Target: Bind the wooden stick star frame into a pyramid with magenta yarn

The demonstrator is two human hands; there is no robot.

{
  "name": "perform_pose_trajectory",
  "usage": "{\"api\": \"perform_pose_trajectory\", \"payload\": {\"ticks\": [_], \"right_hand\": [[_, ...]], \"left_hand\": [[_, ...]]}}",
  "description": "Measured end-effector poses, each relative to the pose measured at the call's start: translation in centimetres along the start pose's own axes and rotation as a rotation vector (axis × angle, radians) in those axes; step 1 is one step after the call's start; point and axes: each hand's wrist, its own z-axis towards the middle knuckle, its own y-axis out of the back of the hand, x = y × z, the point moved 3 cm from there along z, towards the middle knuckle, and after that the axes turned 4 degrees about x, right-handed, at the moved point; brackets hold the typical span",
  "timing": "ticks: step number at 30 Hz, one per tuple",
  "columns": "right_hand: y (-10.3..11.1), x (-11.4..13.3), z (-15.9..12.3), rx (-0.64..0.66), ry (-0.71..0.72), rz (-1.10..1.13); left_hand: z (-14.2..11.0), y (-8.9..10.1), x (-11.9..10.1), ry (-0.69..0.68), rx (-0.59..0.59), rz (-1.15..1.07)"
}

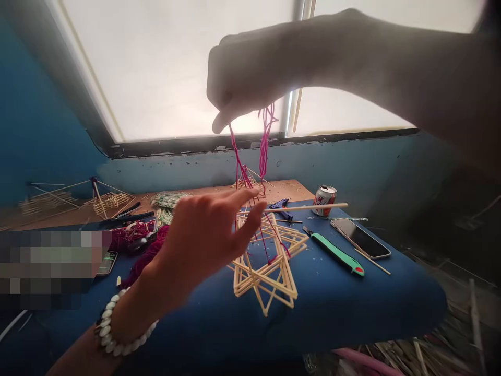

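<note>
My right hand (250, 78) is raised in front of the window, its fingers closed on magenta yarn (264, 146) that hangs down in several strands. Lower down, my left hand (219, 224) pinches a thin bamboo stick (309, 208) between thumb and index finger. The stick points to the right, and yarn strands run past these fingertips. Below, the yarn joins a star-shaped frame of layered bamboo sticks (266, 279), partly hidden behind my left hand. Whether the frame touches the table I cannot tell. A white bead bracelet (111, 326) circles my left wrist.
On the blue tabletop (332, 308) at the right lie a green utility knife (336, 253), a phone (362, 237) and a drink can (324, 201). A glue gun (282, 208) sits behind the frame. Purple yarn (143, 261) and stick pyramids (104, 201) are at the left.
</note>
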Motion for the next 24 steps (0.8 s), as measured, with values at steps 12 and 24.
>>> {"api": "perform_pose_trajectory", "payload": {"ticks": [12,24], "right_hand": [[-1.0,-2.7,-2.0,-0.073,-0.007,-0.117],[-1.6,-0.1,1.0,-0.049,-0.02,-0.109]], "left_hand": [[1.6,-5.2,10.3,0.118,0.338,-0.468],[-0.3,-2.9,1.9,-0.086,0.271,-0.253]]}}
